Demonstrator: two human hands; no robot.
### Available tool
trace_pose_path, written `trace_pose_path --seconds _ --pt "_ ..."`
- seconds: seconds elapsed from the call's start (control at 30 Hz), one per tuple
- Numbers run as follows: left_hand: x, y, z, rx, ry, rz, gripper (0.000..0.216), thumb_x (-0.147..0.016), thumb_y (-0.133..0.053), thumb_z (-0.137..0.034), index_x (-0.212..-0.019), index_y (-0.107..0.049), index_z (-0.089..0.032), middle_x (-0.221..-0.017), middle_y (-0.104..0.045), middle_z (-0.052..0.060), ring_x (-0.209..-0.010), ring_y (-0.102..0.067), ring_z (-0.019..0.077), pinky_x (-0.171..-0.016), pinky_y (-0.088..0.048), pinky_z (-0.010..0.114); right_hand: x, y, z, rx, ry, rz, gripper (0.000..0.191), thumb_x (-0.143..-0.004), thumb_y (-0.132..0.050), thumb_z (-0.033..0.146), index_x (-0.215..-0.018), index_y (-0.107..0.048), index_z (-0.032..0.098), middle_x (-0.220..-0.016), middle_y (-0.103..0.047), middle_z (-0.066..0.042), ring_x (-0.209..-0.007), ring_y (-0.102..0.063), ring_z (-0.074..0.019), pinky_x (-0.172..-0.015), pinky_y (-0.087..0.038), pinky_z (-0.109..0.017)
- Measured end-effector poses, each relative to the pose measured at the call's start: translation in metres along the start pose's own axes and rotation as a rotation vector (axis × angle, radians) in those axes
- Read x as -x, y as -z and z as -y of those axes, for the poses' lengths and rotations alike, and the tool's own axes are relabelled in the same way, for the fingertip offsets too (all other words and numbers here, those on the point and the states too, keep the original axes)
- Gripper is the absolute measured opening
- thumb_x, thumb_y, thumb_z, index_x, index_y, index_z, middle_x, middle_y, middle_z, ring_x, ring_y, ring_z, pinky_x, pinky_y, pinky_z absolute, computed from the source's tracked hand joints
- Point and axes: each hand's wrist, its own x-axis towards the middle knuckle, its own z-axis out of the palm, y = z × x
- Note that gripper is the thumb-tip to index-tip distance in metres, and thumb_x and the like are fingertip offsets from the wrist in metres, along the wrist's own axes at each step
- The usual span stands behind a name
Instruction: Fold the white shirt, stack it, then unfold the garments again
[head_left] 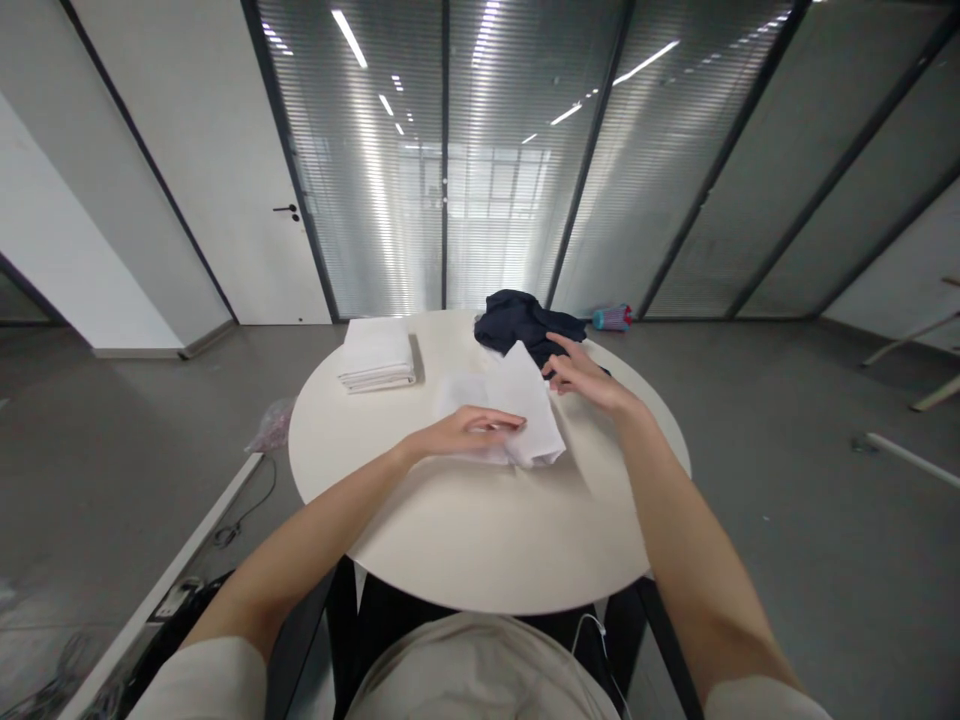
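A beige fabric top is being worn by the person, and it is showing just before the near edge of a round, cream-white table, whose near part is being left bare.

Around the middle of the table, a loosely layered white cloth is lying, its right part standing out as a brighter, slanted panel with a creased lower end. Its near left part is being covered by the left hand, which is being held palm down with the fingers stretched toward the table's right side; whether any fabric is being pinched beneath them cannot be told.

Farther across the table, the right hand is being held with its fingers spread apart, beside the cloth's right edge; whether the edge is being touched cannot be told.

On the floor by the table's left side, a crumpled, pinkish, see-through plastic bag is lying. Toward the table's far left edge, a neatly folded, thick white fabric stack is resting. Toward the far right edge, a bunched navy-blue garment is lying, partly overlapped by the right hand's fingers.

Beyond the table, a small blue-and-red package is lying on the floor, and a glass partition with pale horizontal blinds is standing behind everything.
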Motion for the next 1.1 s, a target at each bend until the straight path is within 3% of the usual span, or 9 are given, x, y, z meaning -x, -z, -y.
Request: trace_pose_path --seconds 0.13,0.2,0.3,0.37,0.6,0.77,0.9,1.0,1.1 --pt "-0.003 -0.012 0.005 -0.331 -0.089 0.011 0.046 -0.093 -0.064 -0.042 -0.136 -0.060 -0.025 -0.157 -0.041 0.011 -0.146 -0.037 0.0276 -0.121 -0.029 0.046 -0.001 0.018 -0.012 0.048 -0.047 -0.037 0.087 -0.072 -0.079 0.045 -0.148 -0.042 0.025 -0.097 -0.067 -0.004 -0.082 -0.066 -0.0182 -0.069 -0.055 -0.028" --pt "-0.005 -0.014 0.008 -0.472 -0.096 -0.101 0.055 -0.089 -0.070 -0.040 -0.140 -0.055 -0.026 -0.158 -0.035 0.012 -0.148 -0.030 0.0293 -0.121 -0.030 0.049 -0.006 0.019 -0.017 0.093 -0.021 -0.199 0.076 -0.072 -0.077 0.046 -0.139 -0.053 0.021 -0.099 -0.067 -0.007 -0.081 -0.067 -0.0195 -0.070 -0.056 -0.032" --pt "-0.007 -0.012 0.012 -0.592 -0.033 -0.334 0.051 -0.088 -0.069 -0.039 -0.135 -0.055 -0.022 -0.139 -0.048 0.015 -0.134 -0.046 0.0285 -0.108 -0.045 0.046 -0.013 0.018 -0.017 0.258 0.124 -0.532 0.053 -0.072 -0.074 0.041 -0.118 -0.066 0.017 -0.099 -0.068 -0.009 -0.078 -0.065 -0.0197 -0.074 -0.056 -0.037" --pt "-0.008 -0.008 0.014 -0.633 0.010 -0.332 0.033 -0.093 -0.062 -0.036 -0.121 -0.062 -0.019 -0.115 -0.060 0.011 -0.113 -0.059 0.0241 -0.099 -0.051 0.041 -0.013 0.017 -0.012 0.341 0.246 -0.629 0.041 -0.075 -0.070 0.038 -0.110 -0.070 0.017 -0.093 -0.069 -0.008 -0.077 -0.064 -0.0199 -0.076 -0.055 -0.037" --pt "-0.002 -0.008 0.017 -0.974 -0.001 0.005 0.030 -0.097 -0.056 -0.045 -0.116 -0.070 -0.027 -0.121 -0.058 0.009 -0.116 -0.055 0.0255 -0.102 -0.040 0.041 -0.003 -0.023 -0.007 0.638 0.246 -0.113 0.032 -0.086 -0.065 0.035 -0.113 -0.071 0.017 -0.106 -0.068 -0.011 -0.088 -0.067 -0.0210 -0.082 -0.052 -0.033" --pt "0.000 -0.012 0.009 -1.106 0.061 -0.102 0.034 -0.095 -0.055 -0.050 -0.105 -0.071 -0.022 -0.110 -0.057 0.010 -0.104 -0.056 0.0247 -0.095 -0.041 0.040 -0.003 -0.054 -0.017 1.067 -0.021 0.091 0.064 -0.080 -0.072 0.030 -0.142 -0.055 0.021 -0.134 -0.055 -0.019 -0.118 -0.058 -0.0340 -0.097 -0.046 -0.042" --pt "0.001 0.008 0.003 -0.967 0.209 -0.146 0.012 -0.084 -0.065 -0.032 -0.083 -0.066 -0.020 -0.080 -0.062 0.001 -0.074 -0.059 0.0171 -0.077 -0.043 0.031 -0.004 -0.034 -0.010 0.954 -0.067 0.070 0.058 -0.080 -0.061 0.013 -0.136 -0.060 0.027 -0.130 -0.063 -0.012 -0.114 -0.061 -0.0310 -0.091 -0.048 -0.037" --pt "0.016 0.043 -0.004 -0.771 0.287 -0.311 0.011 -0.071 -0.064 -0.014 -0.080 -0.062 -0.020 -0.069 -0.060 -0.004 -0.062 -0.055 0.0136 -0.060 -0.039 0.025 0.008 0.016 0.000 0.794 -0.113 -0.146 0.058 -0.075 -0.060 0.007 -0.129 -0.066 0.028 -0.117 -0.070 -0.009 -0.102 -0.065 -0.0293 -0.086 -0.049 -0.037" --pt "0.044 0.084 -0.019 -0.674 0.175 -0.937 0.015 -0.066 -0.060 -0.010 -0.079 -0.060 -0.019 -0.065 -0.055 -0.005 -0.058 -0.052 0.0120 -0.056 -0.039 0.023 0.030 0.069 0.005 0.778 -0.308 -0.833 0.052 -0.076 -0.056 0.008 -0.125 -0.067 0.022 -0.116 -0.067 -0.017 -0.104 -0.062 -0.0348 -0.088 -0.047 -0.049"
